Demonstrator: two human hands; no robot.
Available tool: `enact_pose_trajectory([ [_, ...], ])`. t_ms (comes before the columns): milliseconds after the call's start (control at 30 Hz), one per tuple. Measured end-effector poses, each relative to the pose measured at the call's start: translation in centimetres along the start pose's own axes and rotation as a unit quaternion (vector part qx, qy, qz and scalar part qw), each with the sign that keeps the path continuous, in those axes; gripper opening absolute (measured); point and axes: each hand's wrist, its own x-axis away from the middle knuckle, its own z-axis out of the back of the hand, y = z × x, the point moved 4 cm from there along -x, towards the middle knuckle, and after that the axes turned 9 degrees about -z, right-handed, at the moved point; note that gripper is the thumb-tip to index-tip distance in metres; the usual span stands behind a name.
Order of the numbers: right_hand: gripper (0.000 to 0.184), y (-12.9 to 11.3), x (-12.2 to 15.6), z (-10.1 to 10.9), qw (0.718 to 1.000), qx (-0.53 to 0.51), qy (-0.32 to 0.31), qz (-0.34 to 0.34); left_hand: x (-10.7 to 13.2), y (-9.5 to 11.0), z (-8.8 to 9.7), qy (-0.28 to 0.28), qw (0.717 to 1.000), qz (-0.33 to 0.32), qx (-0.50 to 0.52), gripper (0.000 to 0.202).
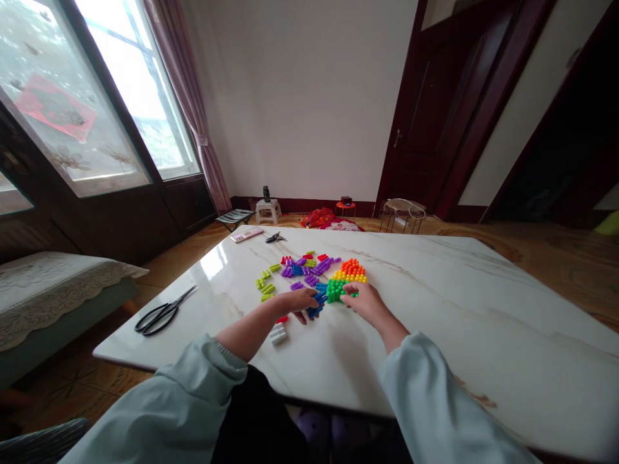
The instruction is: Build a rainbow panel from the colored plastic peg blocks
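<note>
My left hand [304,300] is closed around blue plastic building pieces [316,305], just above the marble-patterned table. At the right, my right hand [368,304] has its thumb and fingers curled against the green pieces [334,291] of a coloured cluster. Yellow pieces [347,276] and orange pieces [353,265] continue that cluster away from me. Loose purple pieces [322,267] and lime-green pieces [265,283] lie beyond my left hand. White pieces [278,334] rest nearer to me, with a red piece [282,319] partly hidden by my left hand.
Black-handled scissors [162,316] lie on the table's left side. A pink phone-like slab [247,234] and dark pliers-like cutters [275,238] are near the far edge of the table [435,283]. Behind it stand a white stool [268,210] and a round-topped stool [404,207].
</note>
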Motion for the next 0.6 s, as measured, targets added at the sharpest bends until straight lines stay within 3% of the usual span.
enact_pose_trajectory([
  [133, 0.036, -1.0, 1.0, -0.5, 0.991, -0.107, -0.075, -0.03, 0.0, 0.2, -0.5, -0.061, 0.99, -0.097, 0.087, 0.034],
  [333, 0.021, -2.3, 1.7, -1.0, 0.979, -0.154, -0.128, 0.028, -0.2, 0.9, -0.6, -0.049, 0.983, -0.149, 0.098, 0.048],
  [400, 0.02, -1.8, 1.2, -0.2, 0.973, -0.211, -0.095, 0.011, -0.4, 0.7, -0.4, -0.053, 0.984, -0.142, 0.09, 0.047],
  [500, 0.018, 0.2, 0.3, 2.2, 0.948, -0.311, 0.025, -0.065, -0.7, -0.1, 0.0, -0.055, 0.988, -0.127, 0.074, 0.044],
  [567, 0.016, 1.8, 0.0, 3.3, 0.937, -0.323, 0.084, -0.106, -1.1, -0.6, 0.6, 0.013, 0.99, -0.114, 0.087, 0.042],
  [600, 0.017, 2.3, -0.1, 3.3, 0.943, -0.3, 0.083, -0.12, -1.4, -0.8, 1.1, 0.068, 0.987, -0.104, 0.106, 0.04],
])
